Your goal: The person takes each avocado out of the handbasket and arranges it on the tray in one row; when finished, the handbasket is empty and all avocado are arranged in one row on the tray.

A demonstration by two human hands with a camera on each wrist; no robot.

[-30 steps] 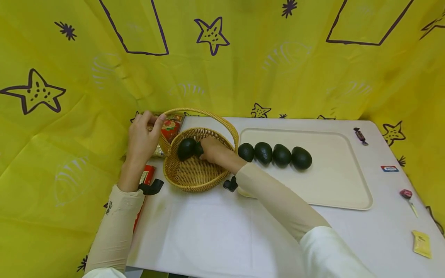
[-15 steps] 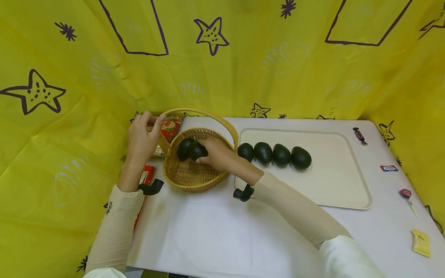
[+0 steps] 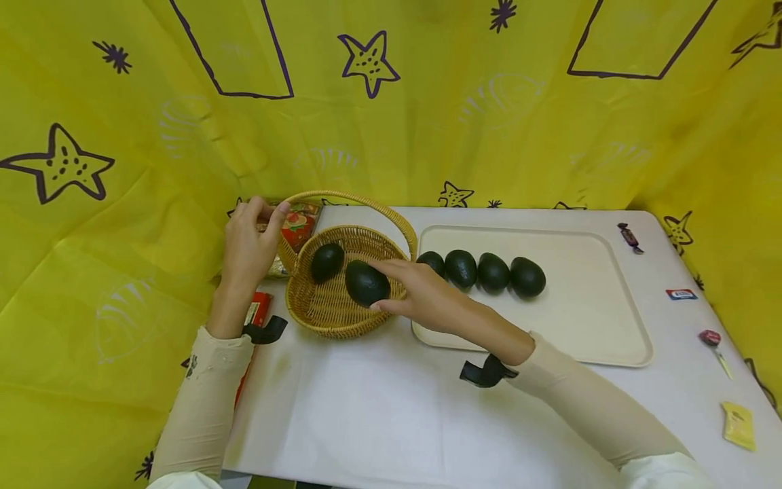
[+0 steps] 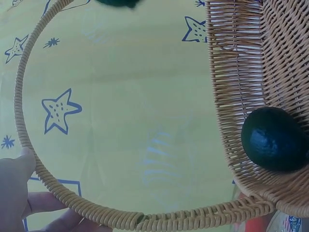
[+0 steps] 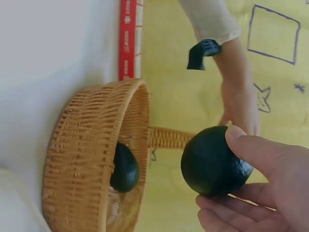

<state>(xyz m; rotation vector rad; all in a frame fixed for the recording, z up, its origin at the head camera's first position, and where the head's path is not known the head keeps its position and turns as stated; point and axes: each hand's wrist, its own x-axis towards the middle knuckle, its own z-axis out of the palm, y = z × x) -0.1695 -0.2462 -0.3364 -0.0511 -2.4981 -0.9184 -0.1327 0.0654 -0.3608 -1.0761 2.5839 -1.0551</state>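
Observation:
My left hand (image 3: 249,238) grips the handle (image 3: 366,201) of a wicker basket (image 3: 324,327), its thumb on the near side in the left wrist view. One dark green avocado (image 3: 327,262) lies inside the basket toward the back left. Above the basket's right part, my right hand (image 3: 430,293) holds a second avocado (image 3: 365,284) between thumb and fingers. The right wrist view shows this held avocado (image 5: 212,162) raised out past the basket rim (image 5: 126,108). Right of the basket, several avocados (image 3: 493,272) stand in a row on a cream tray (image 3: 586,312).
Red packets (image 3: 299,227) lie behind and left of the basket, with a red box (image 3: 259,309) nearer the left forearm. Along the table's right side lie a wrapped candy (image 3: 629,238), a small blue-red packet (image 3: 681,294), a lollipop (image 3: 711,337) and a yellow packet (image 3: 739,426). Yellow cloth surrounds the table.
My right hand has lifted an avocado up from beside the other one in the basket and drawn it toward the right and nearer me. The left hand stays on the handle.

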